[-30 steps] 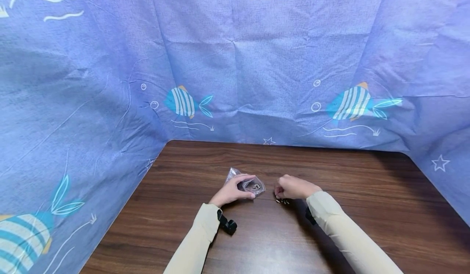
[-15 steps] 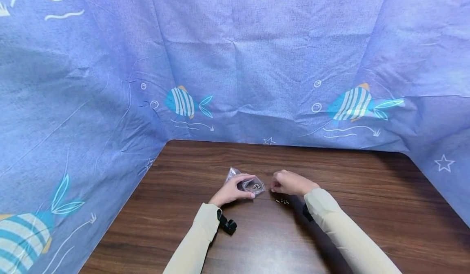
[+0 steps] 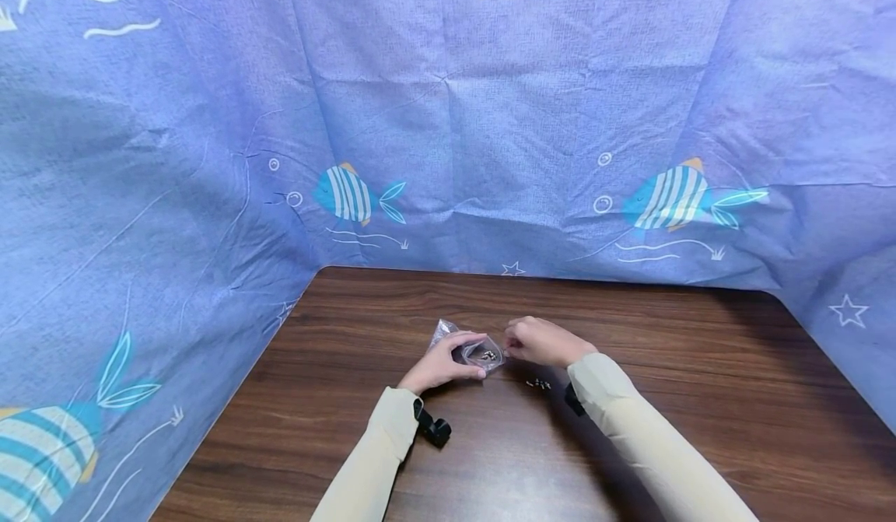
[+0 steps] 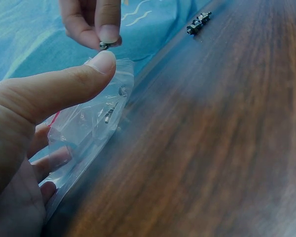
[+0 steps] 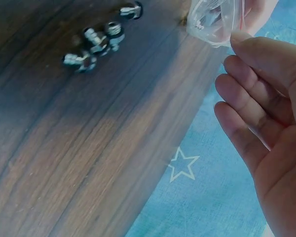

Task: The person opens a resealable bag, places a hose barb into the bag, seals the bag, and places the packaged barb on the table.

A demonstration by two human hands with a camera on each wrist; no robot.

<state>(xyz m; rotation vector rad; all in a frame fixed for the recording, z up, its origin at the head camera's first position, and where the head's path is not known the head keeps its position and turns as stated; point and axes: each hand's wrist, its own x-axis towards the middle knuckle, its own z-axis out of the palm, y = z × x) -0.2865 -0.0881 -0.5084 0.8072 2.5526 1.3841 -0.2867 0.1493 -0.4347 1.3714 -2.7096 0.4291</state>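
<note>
My left hand (image 3: 441,362) holds a clear zip bag (image 4: 84,123) by its mouth, thumb on the near side and fingers behind the plastic. A few small metal fittings (image 3: 489,355) lie inside the bag. Just past the left thumb, at the bag's mouth, my right hand (image 3: 546,341) pinches one small metal fitting (image 4: 104,46) between thumb and fingertip. Several loose metal fittings (image 5: 96,42) sit in a small cluster on the table, below and to the right of the bag in the head view.
The dark wood-grain table (image 3: 350,335) stretches around both hands. A blue fish-print curtain (image 3: 448,156) hangs along its far and side edges. Each wrist wears a black strap; the left wrist's black camera (image 3: 439,432) sticks out over the table.
My right hand has lifted away from the loose fittings and moved left to the bag's mouth with one fitting in its fingertips. The left hand and bag stay in place.
</note>
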